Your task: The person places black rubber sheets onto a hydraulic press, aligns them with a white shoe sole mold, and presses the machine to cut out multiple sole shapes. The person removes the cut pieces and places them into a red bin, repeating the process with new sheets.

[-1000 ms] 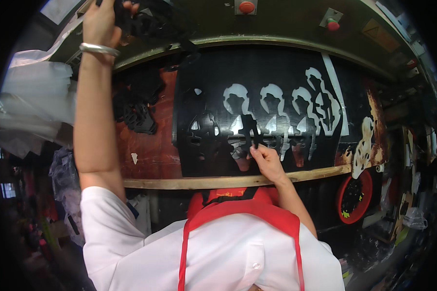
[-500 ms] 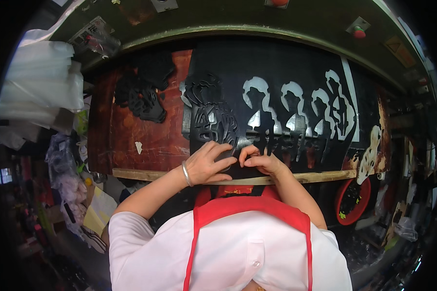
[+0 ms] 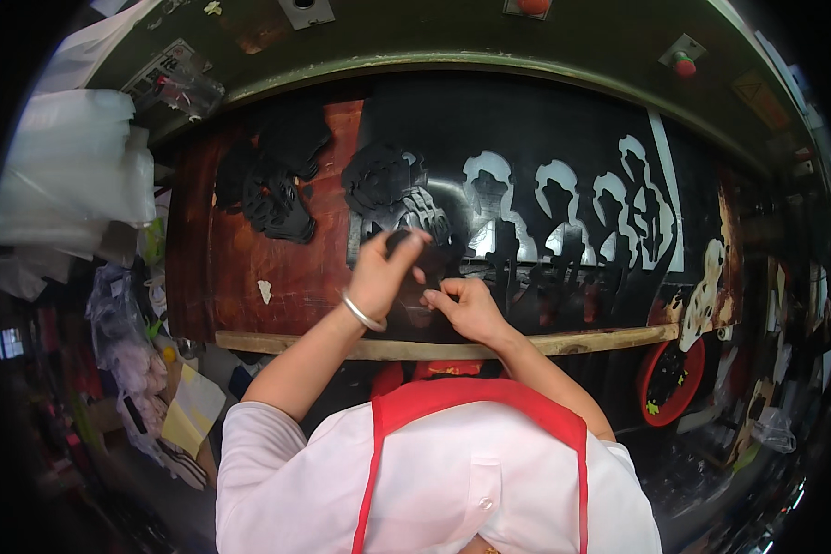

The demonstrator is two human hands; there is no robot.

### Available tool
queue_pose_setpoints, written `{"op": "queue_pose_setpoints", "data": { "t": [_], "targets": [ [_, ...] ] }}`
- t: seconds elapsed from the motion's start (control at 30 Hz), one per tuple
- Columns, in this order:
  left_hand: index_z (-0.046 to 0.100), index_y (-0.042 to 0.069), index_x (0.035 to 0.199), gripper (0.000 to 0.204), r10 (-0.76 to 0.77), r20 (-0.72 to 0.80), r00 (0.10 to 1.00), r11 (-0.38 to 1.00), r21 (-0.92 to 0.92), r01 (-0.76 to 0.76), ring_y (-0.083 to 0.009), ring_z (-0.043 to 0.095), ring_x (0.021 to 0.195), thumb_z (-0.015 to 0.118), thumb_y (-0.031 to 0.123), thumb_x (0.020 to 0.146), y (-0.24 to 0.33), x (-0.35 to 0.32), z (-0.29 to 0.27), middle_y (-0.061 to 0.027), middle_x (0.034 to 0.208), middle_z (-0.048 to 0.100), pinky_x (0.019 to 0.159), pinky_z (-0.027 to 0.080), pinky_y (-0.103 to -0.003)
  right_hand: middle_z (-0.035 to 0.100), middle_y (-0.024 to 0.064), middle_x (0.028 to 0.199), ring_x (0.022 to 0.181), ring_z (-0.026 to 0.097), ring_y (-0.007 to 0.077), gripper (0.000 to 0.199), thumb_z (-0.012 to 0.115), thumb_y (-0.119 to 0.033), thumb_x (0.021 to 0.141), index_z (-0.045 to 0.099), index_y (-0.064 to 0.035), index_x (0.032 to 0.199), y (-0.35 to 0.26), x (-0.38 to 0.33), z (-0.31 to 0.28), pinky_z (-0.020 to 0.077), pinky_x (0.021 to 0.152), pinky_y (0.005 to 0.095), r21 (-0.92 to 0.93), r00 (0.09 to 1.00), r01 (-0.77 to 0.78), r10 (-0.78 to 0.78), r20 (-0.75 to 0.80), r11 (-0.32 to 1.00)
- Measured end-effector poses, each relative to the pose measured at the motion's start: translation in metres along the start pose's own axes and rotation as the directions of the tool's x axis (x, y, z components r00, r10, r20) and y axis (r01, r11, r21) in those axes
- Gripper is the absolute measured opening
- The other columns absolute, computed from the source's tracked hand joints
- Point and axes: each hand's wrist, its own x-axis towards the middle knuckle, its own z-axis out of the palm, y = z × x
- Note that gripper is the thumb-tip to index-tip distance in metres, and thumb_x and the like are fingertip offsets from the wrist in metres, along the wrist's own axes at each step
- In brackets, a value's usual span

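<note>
left hand (image 3: 383,272) pinching a black cutout (image 3: 406,242) | right hand (image 3: 471,309) just right, fingers curled on black sheet (image 3: 526,286), grip unclear

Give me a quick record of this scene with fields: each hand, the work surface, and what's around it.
left hand: raised, fingers pinching a small black cut piece
right hand: pressing on the black sheet
black sheet: has a row of cut-out shapes
surface: reddish-brown board with a wooden strip at its near edge
left side: pile of black cut pieces; white plastic bags
right side: red bowl
</note>
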Motion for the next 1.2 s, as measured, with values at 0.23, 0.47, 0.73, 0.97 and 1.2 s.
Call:
{"op": "queue_pose_setpoints", "data": {
  "t": [0.23,0.47,0.73,0.97,1.2],
  "targets": [
    [0.066,0.002,0.096,0.019,0.345,-0.164,0.924,0.935,-0.024,-0.353,-0.0073,0.053,0.051,0.066,0.020,0.094,0.103,0.027,-0.038,-0.0033,0.075,0.063,0.047,0.044,-0.022,0.063,0.0106,0.064,0.066,0.061,0.0197,0.026,0.061,-0.019,0.093,0.066,0.0003,0.076,0.012,-0.007,-0.007,0.0463,0.090,0.0350,-0.133,0.958,0.254,-0.268,-0.101,0.958],
    [0.061,-0.002,0.114,0.035,0.716,-0.249,0.653,0.689,0.094,-0.719,-0.0056,0.043,0.063,0.061,0.029,0.098,0.250,-0.020,-0.109,0.0006,0.081,0.053,0.055,0.039,-0.021,0.060,0.0172,0.071,0.079,0.058,0.0357,0.031,0.065,-0.029,0.091,0.062,-0.0014,0.077,0.017,-0.020,-0.012,0.0449,0.089,0.0408,-0.186,0.998,-0.046,0.037,-0.052,0.982],
    [0.067,0.003,0.105,0.022,0.701,-0.323,0.635,0.712,0.369,-0.598,-0.0060,0.050,0.062,0.073,0.016,0.088,0.270,-0.028,-0.177,0.0020,0.081,0.058,0.057,0.043,-0.022,0.067,0.0222,0.102,0.091,0.065,0.0384,0.057,0.075,-0.024,0.083,0.054,-0.0021,0.131,-0.030,-0.050,-0.042,0.0520,0.081,0.0382,-0.397,0.992,-0.015,0.064,0.111,0.918],
    [0.070,0.005,0.097,0.012,0.794,-0.403,0.455,0.607,0.566,-0.558,-0.0061,0.053,0.060,0.072,0.013,0.088,0.239,0.018,-0.228,0.0024,0.076,0.061,0.056,0.045,-0.021,0.069,0.0137,0.105,0.094,0.067,0.0161,0.051,0.073,-0.005,0.083,0.054,0.0011,0.131,-0.047,-0.080,-0.078,0.0547,0.082,0.0290,-0.150,0.963,-0.234,0.250,0.098,0.961],
    [0.067,0.005,0.102,0.026,0.908,0.270,0.321,-0.095,0.877,-0.471,-0.0281,0.065,0.091,0.072,-0.001,0.077,0.128,0.043,-0.209,-0.0118,0.092,0.066,0.077,0.054,-0.034,0.069,0.0139,0.106,0.096,0.066,0.0179,0.041,0.064,0.003,0.089,0.054,0.0029,0.128,-0.044,-0.090,-0.102,0.0541,0.084,0.0286,0.128,0.971,-0.238,0.239,0.007,0.963]
  ]
}}
